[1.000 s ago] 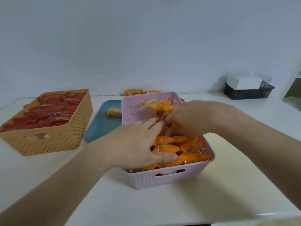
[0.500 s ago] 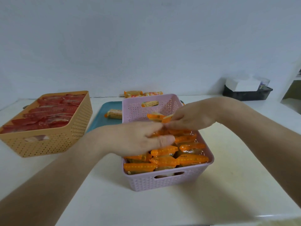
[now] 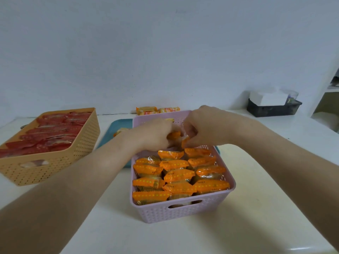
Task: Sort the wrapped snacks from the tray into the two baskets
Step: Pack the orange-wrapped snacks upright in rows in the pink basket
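Observation:
A pink basket (image 3: 183, 211) stands in front of me, packed with several rows of orange-wrapped snacks (image 3: 178, 176). Over its far half, my left hand (image 3: 152, 134) and my right hand (image 3: 205, 125) meet, each with fingers curled round an orange-wrapped snack (image 3: 174, 135) held above the rows. To the left sits an orange basket (image 3: 55, 162) full of red-wrapped snacks (image 3: 49, 136). The teal tray (image 3: 117, 127) lies behind the pink basket, mostly hidden, with one snack (image 3: 119, 132) showing on it.
A few yellow-orange packs (image 3: 156, 110) lie by the wall behind the tray. A black bin with a white box (image 3: 271, 105) stands at the far right of the white counter (image 3: 256, 180), beside a shelf opening.
Both hands moved from the basket's near and middle rows toward its far end. The left hand lifted off the packed snacks, uncovering the front rows, and now curls round a snack.

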{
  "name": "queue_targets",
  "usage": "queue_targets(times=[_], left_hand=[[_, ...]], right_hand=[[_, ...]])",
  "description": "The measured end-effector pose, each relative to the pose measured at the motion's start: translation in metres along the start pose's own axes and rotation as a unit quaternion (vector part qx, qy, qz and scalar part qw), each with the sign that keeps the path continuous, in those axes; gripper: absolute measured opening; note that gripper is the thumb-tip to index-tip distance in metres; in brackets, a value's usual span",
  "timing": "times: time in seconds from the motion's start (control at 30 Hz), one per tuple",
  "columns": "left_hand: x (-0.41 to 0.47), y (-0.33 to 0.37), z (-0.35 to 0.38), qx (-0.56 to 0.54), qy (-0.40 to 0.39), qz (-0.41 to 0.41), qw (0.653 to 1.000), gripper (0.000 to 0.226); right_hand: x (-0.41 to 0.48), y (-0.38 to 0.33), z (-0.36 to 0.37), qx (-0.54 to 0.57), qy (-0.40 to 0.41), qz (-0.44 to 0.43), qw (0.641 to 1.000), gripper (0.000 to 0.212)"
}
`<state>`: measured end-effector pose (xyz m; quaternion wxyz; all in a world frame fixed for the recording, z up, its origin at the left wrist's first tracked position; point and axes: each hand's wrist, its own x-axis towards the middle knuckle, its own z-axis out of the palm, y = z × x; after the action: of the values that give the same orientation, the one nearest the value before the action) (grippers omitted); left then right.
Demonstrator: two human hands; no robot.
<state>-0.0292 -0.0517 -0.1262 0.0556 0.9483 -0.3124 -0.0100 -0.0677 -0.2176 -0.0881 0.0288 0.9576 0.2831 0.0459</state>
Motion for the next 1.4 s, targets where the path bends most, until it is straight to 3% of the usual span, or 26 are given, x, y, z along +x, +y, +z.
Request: queue_targets(times=[0.1,0.2,0.33,0.57,0.83,0.93,1.0,1.13,1.23,1.33,1.4], left_hand=[[-0.006,-0.001,-0.007,-0.037,0.037,0.000,0.999,0.034],[-0.011,-0.005,-0.015,-0.046,0.035,-0.014,0.998,0.044],[-0.016,-0.011,-0.019,-0.038,0.029,-0.015,0.999,0.030],[-0.021,-0.003,-0.017,-0.026,-0.023,0.002,0.999,0.025],[-0.022,0.001,-0.012,0.026,0.027,0.024,0.999,0.023],[-0.023,0.003,-0.015,-0.038,0.048,0.020,0.998,0.025],[-0.024,0.004,-0.017,-0.080,0.023,0.027,0.996,0.022],[-0.033,0.002,-0.022,-0.076,-0.038,0.042,0.995,0.039],[-0.039,-0.009,-0.033,-0.158,0.083,-0.001,0.984,0.026],[-0.039,-0.030,-0.042,-0.265,0.324,-0.082,0.905,0.022],[-0.033,-0.057,-0.037,-0.257,0.396,-0.153,0.868,0.030]], right_hand=[[0.005,0.001,0.006,0.022,0.051,0.011,0.998,0.030],[0.008,0.006,0.012,0.024,0.034,0.009,0.999,0.023],[0.008,0.013,0.018,-0.022,0.019,0.003,1.000,0.019],[0.010,0.012,0.022,0.041,0.053,0.004,0.998,0.035],[-0.001,0.016,0.015,0.053,-0.024,0.023,0.998,0.031],[-0.008,0.016,0.011,0.115,-0.042,-0.008,0.992,0.028],[-0.010,0.016,0.012,0.144,-0.041,-0.022,0.988,0.027],[-0.011,0.016,0.024,0.162,0.017,-0.017,0.986,0.030],[-0.010,0.022,0.026,0.289,0.139,0.009,0.947,0.035],[0.000,0.045,0.028,0.417,0.267,0.084,0.865,0.020],[0.014,0.063,0.038,0.457,0.278,0.138,0.833,0.012]])
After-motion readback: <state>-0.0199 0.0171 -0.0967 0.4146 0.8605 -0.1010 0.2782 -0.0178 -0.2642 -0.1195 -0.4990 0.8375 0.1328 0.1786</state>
